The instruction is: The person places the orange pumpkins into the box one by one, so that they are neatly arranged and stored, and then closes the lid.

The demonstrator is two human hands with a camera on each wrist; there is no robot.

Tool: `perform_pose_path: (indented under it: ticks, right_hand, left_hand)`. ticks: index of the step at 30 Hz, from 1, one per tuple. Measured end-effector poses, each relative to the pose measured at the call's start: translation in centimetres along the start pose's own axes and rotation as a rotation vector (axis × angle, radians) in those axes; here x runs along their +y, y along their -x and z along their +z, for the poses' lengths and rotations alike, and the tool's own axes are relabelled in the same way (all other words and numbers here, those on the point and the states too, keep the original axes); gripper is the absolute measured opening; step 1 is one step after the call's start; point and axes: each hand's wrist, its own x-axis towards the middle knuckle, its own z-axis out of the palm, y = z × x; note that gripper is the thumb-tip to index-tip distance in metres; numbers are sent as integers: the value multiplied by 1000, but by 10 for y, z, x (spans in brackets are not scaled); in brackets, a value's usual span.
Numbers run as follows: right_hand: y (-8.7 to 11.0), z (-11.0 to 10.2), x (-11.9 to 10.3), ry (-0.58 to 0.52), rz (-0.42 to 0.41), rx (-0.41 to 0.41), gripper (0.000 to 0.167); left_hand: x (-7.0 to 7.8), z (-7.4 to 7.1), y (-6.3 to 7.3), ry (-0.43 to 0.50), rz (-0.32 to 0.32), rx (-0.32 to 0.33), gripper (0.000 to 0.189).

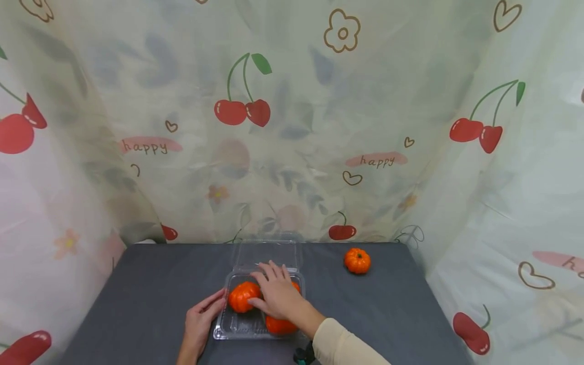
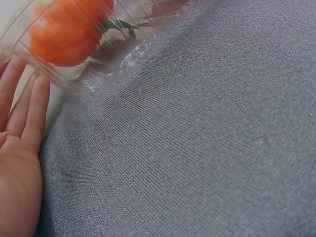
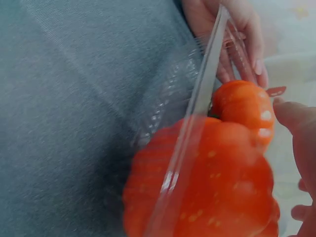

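Note:
A clear plastic clamshell box [image 1: 239,332] stands with its lid raised at the back. Inside sit small orange pumpkins: one at the left [image 1: 244,298], one at the front right [image 1: 279,326], and an orange piece at the back right, mostly covered by my right hand [image 1: 279,295]. That hand reaches over the box with fingers extended, its thumb [image 3: 291,116] close by the left pumpkin [image 3: 242,106]; it grips nothing that I can see. Against the box's left wall my left hand [image 1: 201,322] rests straight fingers [image 2: 37,106].
Another orange pumpkin [image 1: 357,260] lies at the back right of the dark grey tabletop [image 1: 378,314]. A small black object [image 1: 303,355] shows near the front edge beside the right sleeve. Printed curtains [image 1: 292,152] surround the back and sides.

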Motion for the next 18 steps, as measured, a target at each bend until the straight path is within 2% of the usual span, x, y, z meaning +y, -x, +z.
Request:
perform_pose_path:
  ticks: [5, 12, 18]
  right_hand:
    - [6, 3, 9, -14, 18, -3, 74]
    - [16, 8, 22, -65, 69, -8, 71]
    - [24, 9, 32, -30, 79, 15, 70]
  left_hand:
    - [1, 0, 0, -6, 9, 8, 52]
    - [-1, 0, 0, 2, 12, -12, 54]
    - [1, 0, 0, -22, -29, -3, 58]
